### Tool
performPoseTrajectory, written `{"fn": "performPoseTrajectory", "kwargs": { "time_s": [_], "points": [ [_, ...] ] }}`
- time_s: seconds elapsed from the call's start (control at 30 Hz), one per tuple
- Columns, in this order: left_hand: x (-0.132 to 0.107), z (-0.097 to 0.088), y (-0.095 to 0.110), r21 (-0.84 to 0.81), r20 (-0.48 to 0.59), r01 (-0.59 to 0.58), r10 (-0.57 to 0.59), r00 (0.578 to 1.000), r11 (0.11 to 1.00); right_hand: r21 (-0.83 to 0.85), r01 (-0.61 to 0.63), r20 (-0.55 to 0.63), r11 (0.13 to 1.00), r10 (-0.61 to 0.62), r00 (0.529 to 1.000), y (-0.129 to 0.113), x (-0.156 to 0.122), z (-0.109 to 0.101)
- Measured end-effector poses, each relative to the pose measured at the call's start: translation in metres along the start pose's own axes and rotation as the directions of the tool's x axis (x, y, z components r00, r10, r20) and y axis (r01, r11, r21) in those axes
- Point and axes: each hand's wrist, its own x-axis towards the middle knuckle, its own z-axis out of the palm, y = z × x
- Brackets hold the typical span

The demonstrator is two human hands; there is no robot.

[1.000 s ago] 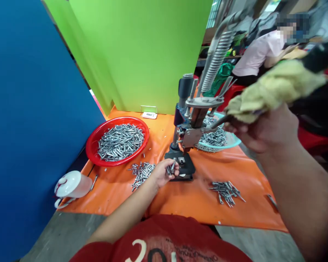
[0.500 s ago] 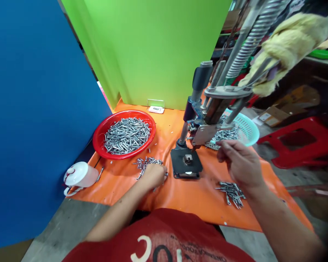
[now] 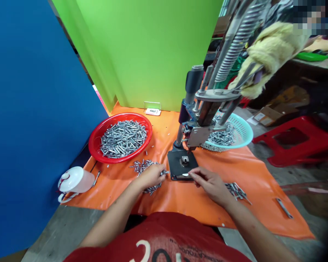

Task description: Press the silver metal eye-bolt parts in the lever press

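Observation:
My left hand (image 3: 151, 176) rests on a small heap of metal pins (image 3: 143, 168) on the orange sheet (image 3: 180, 198), fingers curled round a pin beside the press base. My right hand (image 3: 211, 183) lies low in front of the black base plate (image 3: 182, 166) of a hand press (image 3: 202, 116), fingers pinched together near its front edge; what they hold is hidden. The press lever, wrapped in yellow cloth (image 3: 268, 54), stands raised at the upper right with no hand on it.
A red bowl (image 3: 97, 140) full of pins sits at the left, a teal basket (image 3: 243, 133) of pins behind the press. More pins (image 3: 236, 191) lie right of my right hand. A white cup (image 3: 75, 181) stands at the sheet's left corner. Blue and green panels wall the back.
My right hand let go of the cloth-wrapped lever and came down to the front of the press base. My left hand moved from the base to the loose pins.

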Motion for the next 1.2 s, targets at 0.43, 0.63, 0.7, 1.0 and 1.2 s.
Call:
{"fn": "performPoseTrajectory", "kwargs": {
  "time_s": [0.43, 0.63, 0.7, 1.0, 1.2],
  "points": [
    [0.021, 0.04, 0.044, -0.897, -0.036, 0.049, -0.183, 0.982, 0.44, 0.161, -0.032, -0.114, 0.986, 0.05, 0.992, 0.01, 0.019, 0.016],
    [0.038, 0.04, 0.041, -0.584, -0.327, 0.049, -0.291, 0.899, 0.81, -0.422, 0.2, -0.169, 0.885, -0.293, 0.941, 0.035, 0.035, -0.002],
    [0.044, 0.038, 0.042, -0.449, -0.344, 0.06, -0.234, 0.909, 0.892, -0.53, 0.222, -0.135, 0.819, -0.34, 0.931, 0.037, 0.039, 0.0],
    [0.058, 0.042, 0.041, -0.068, -0.3, 0.081, -0.097, 0.949, 0.994, -0.659, 0.273, -0.1, 0.701, -0.442, 0.891, 0.045, 0.05, 0.008],
    [0.059, 0.044, 0.038, -0.061, -0.314, 0.053, -0.069, 0.947, 0.997, -0.62, 0.291, -0.128, 0.729, -0.459, 0.879, 0.06, 0.055, 0.005]
  ]
}}
